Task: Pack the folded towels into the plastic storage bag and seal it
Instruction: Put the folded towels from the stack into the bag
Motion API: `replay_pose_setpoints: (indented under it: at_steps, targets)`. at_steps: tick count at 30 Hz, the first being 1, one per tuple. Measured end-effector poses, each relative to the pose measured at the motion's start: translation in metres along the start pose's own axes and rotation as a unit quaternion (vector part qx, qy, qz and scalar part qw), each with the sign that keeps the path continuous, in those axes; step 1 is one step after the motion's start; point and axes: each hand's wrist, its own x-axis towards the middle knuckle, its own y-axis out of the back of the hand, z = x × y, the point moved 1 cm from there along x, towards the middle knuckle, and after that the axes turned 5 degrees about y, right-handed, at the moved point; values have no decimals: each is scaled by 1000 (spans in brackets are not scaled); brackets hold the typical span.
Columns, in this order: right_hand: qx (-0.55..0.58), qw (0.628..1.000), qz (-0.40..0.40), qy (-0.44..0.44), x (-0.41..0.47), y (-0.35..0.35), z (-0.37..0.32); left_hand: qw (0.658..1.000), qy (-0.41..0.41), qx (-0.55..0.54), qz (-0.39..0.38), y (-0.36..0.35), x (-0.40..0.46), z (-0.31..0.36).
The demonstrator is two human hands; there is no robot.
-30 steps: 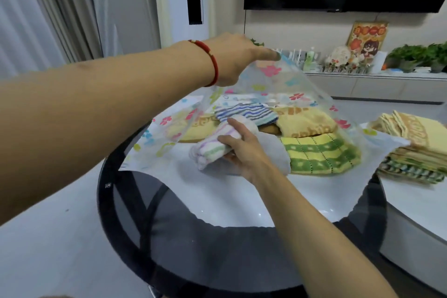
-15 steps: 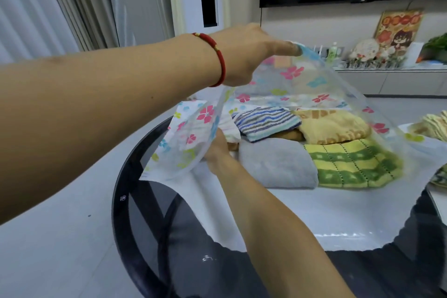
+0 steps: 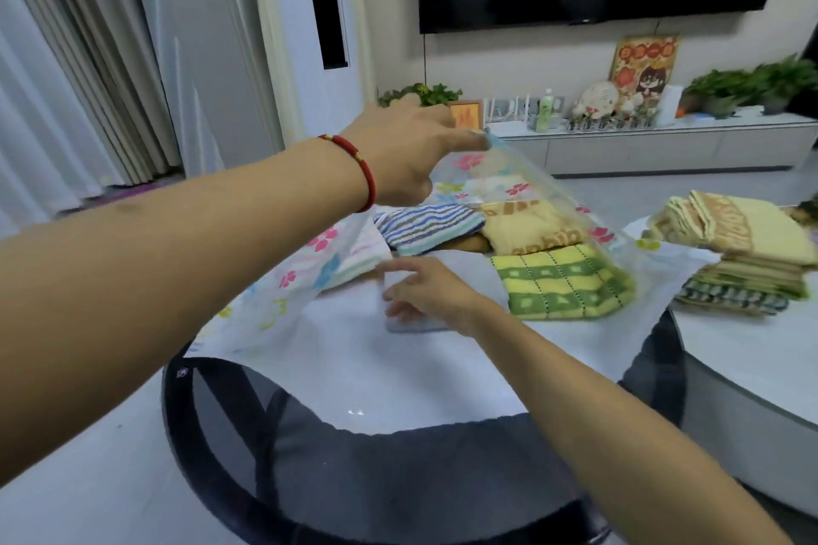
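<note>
The clear flower-printed plastic storage bag on the round dark glass table is held open by its limp, slippery upper edge, pinched in the left hand — the loosely spread right hand rests inside on a soft grey folded towel, best taken under its fold.

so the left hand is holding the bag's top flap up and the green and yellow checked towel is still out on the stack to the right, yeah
Not quite. In the head view the left hand does hold the bag's top flap up, but the green and yellow checked towel already lies inside the bag, not on the stack to the right.
</note>
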Motion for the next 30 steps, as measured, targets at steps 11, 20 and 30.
replay_pose_setpoints:
  at_steps: [11, 20, 30]
  targets:
    - [-100, 968, 224, 42, -206, 261, -23, 995, -90, 44, 17, -15, 56, 110]
    - [-404, 793, 437, -130, -191, 402, 31, 997, -73, 28, 25, -36, 98, 123]
    - [-343, 833, 378, -212, -146, 456, 82, 996, -86, 21, -1, -55, 132, 127]
